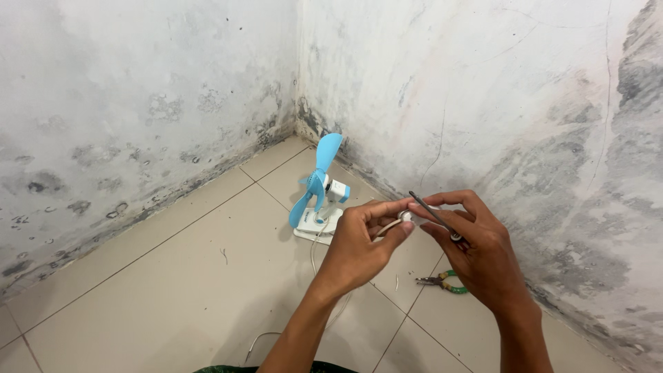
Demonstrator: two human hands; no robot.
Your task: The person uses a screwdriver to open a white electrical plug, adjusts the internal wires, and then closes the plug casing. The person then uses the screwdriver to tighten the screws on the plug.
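Note:
My left hand pinches the end of a thin white cable with a small white plug-like piece at its tip. My right hand holds a slim dark tool, like a small screwdriver, with its tip pointing at that piece. Both hands are raised above the floor, close together. Behind them a small blue and white desk fan stands on a white base near the wall corner; the cable runs from it toward me.
Green-handled pliers lie on the beige tiled floor below my right hand, near the wall. Stained, mouldy white walls meet in a corner behind the fan.

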